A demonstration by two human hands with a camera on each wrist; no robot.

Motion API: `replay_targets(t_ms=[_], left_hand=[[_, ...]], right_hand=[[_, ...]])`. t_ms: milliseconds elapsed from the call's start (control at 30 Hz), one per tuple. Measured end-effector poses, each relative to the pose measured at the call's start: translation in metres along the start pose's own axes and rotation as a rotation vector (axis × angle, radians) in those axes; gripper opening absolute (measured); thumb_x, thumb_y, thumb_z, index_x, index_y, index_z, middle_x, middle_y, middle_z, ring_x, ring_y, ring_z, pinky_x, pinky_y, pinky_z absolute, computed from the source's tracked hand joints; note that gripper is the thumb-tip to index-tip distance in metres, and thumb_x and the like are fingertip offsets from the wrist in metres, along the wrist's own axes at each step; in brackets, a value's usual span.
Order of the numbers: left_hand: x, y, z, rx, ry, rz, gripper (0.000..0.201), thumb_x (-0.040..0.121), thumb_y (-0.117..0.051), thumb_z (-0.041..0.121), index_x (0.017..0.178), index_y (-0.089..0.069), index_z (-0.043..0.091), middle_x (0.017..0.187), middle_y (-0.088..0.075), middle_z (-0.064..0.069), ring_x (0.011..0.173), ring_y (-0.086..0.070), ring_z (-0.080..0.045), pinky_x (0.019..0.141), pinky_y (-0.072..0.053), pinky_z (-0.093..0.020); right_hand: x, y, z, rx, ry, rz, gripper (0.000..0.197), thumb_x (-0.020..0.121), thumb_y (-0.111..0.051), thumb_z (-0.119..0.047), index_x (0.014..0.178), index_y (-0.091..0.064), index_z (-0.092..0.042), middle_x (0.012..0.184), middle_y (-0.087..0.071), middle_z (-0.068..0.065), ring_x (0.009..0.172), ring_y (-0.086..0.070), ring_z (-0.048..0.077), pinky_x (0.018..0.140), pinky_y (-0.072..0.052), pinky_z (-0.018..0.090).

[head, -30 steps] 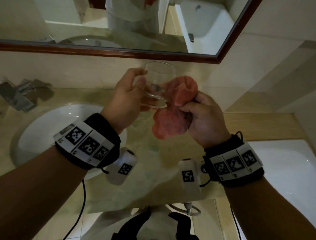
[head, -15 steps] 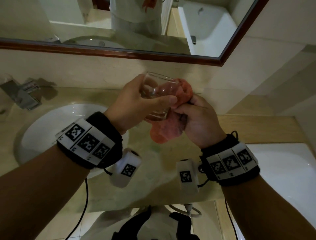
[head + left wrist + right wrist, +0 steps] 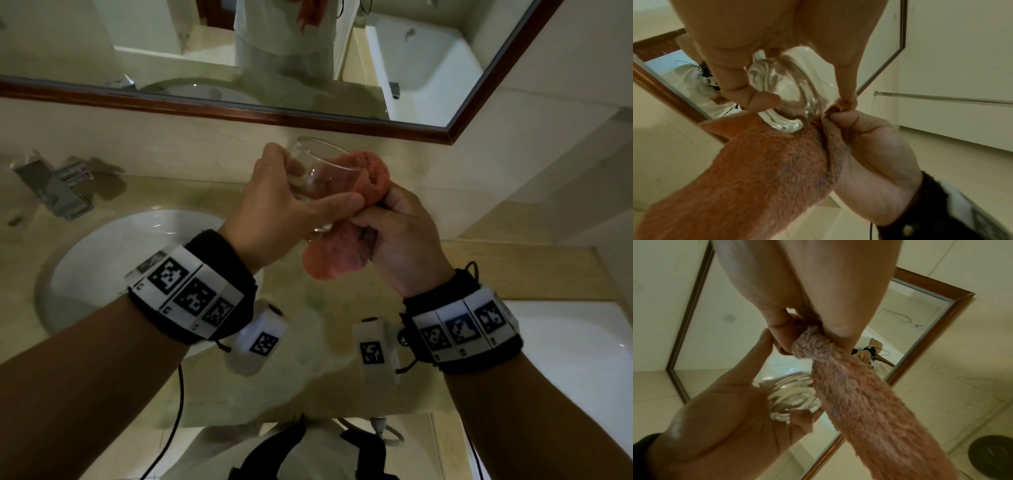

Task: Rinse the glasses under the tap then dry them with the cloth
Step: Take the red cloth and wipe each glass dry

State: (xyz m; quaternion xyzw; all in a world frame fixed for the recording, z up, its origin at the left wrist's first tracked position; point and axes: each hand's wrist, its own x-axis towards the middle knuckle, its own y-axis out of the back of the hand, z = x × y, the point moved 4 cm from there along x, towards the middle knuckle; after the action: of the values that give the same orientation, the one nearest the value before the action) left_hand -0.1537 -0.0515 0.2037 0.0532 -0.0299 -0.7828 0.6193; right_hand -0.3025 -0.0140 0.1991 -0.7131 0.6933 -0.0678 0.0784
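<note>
Above the basin (image 3: 102,260), left hand (image 3: 274,209) grips glass (image 3: 318,181); right hand (image 3: 400,240) pinches cloth (image 3: 342,260). Best: turn glass slowly, press cloth firmly.

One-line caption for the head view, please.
Above the counter beside the sink, left hand grips a clear glass while right hand holds a pink cloth against it.

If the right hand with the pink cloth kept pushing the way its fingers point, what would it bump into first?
Most likely the glass. The right hand pinches the cloth right beside it, fingers aimed at the left hand gripping the glass. Cloth already touches the glass; depth is hard to judge.
</note>
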Motion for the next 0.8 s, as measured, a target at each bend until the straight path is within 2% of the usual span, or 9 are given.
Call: replay_targets(t_ms=[33,133,233,300,433,500,600,700,800], left_hand=[[0.001,0.001,-0.001,0.015,0.003,-0.006,0.084,0.046,-0.089,0.063,0.103,-0.047,0.018,0.114,-0.063,-0.012,0.093,-0.072,-0.023,0.063,-0.062,-0.039],[0.002,0.002,-0.001,0.030,-0.005,-0.059,0.071,0.054,-0.079,0.066,0.101,-0.054,0.020,0.108,-0.067,-0.009,0.089,-0.072,-0.019,0.065,-0.057,-0.029],[0.003,0.000,0.001,-0.027,-0.030,-0.077,0.069,0.073,-0.078,0.058,0.119,-0.060,0.010,0.104,-0.066,-0.008,0.080,-0.073,-0.014,0.061,-0.055,-0.024],[0.006,0.003,0.000,0.033,-0.036,0.010,0.070,0.081,-0.071,0.057,0.134,-0.050,0.016,0.101,-0.059,-0.001,0.078,-0.068,-0.008,0.061,-0.054,-0.022],[0.010,0.007,-0.005,-0.052,0.016,0.081,0.055,0.090,-0.063,0.050,0.129,-0.033,0.024,0.100,-0.064,-0.003,0.087,-0.071,-0.017,0.080,-0.060,-0.050],[0.011,0.005,-0.007,-0.065,0.047,0.053,0.053,0.089,-0.063,0.050,0.123,-0.035,0.021,0.102,-0.067,-0.004,0.084,-0.071,-0.015,0.076,-0.061,-0.046],[0.007,-0.002,-0.004,-0.002,0.016,-0.026,0.065,0.077,-0.080,0.048,0.117,-0.039,0.018,0.105,-0.070,-0.003,0.087,-0.073,-0.013,0.067,-0.061,-0.031],[0.004,-0.005,-0.004,0.052,-0.037,-0.090,0.069,0.061,-0.090,0.049,0.107,-0.046,0.023,0.106,-0.070,0.000,0.093,-0.073,-0.013,0.070,-0.062,-0.035],[0.005,-0.004,-0.002,-0.017,-0.031,-0.106,0.068,0.057,-0.088,0.044,0.106,-0.050,0.016,0.113,-0.062,-0.009,0.086,-0.074,-0.017,0.061,-0.059,-0.029]], right_hand=[[0.001,0.001,0.001,0.015,-0.016,0.012,0.036,0.077,-0.055,0.001,0.104,-0.071,-0.016,0.099,-0.077,0.000,0.100,-0.071,0.018,0.087,-0.056,0.031],[0.003,0.007,0.005,0.077,-0.056,0.066,0.031,0.070,-0.058,0.001,0.093,-0.074,-0.013,0.092,-0.076,0.005,0.092,-0.071,0.021,0.084,-0.057,0.035],[0.003,0.006,0.006,0.044,-0.043,0.099,0.027,0.071,-0.059,0.000,0.093,-0.073,-0.010,0.093,-0.074,0.007,0.094,-0.070,0.023,0.092,-0.056,0.042],[0.003,0.007,0.004,-0.007,-0.028,0.133,0.025,0.072,-0.060,-0.002,0.094,-0.072,-0.008,0.090,-0.074,0.006,0.092,-0.070,0.024,0.094,-0.055,0.047],[0.003,0.012,0.000,-0.045,-0.027,0.150,0.026,0.078,-0.060,0.002,0.101,-0.070,-0.003,0.092,-0.073,0.011,0.089,-0.070,0.028,0.087,-0.059,0.050],[0.002,0.012,-0.001,-0.076,-0.030,0.137,0.025,0.084,-0.057,0.008,0.102,-0.070,-0.004,0.091,-0.072,0.010,0.087,-0.070,0.027,0.082,-0.060,0.045],[0.005,0.010,-0.001,-0.100,-0.031,0.130,0.031,0.080,-0.057,0.002,0.108,-0.070,-0.005,0.107,-0.073,0.016,0.104,-0.069,0.033,0.098,-0.054,0.054],[0.008,0.011,0.001,-0.076,-0.070,0.135,0.041,0.076,-0.054,-0.001,0.114,-0.069,-0.005,0.119,-0.070,0.024,0.115,-0.066,0.039,0.104,-0.047,0.061],[0.009,0.015,0.004,-0.037,-0.107,0.160,0.043,0.073,-0.053,-0.002,0.113,-0.069,-0.002,0.117,-0.069,0.027,0.114,-0.065,0.043,0.104,-0.048,0.060]])
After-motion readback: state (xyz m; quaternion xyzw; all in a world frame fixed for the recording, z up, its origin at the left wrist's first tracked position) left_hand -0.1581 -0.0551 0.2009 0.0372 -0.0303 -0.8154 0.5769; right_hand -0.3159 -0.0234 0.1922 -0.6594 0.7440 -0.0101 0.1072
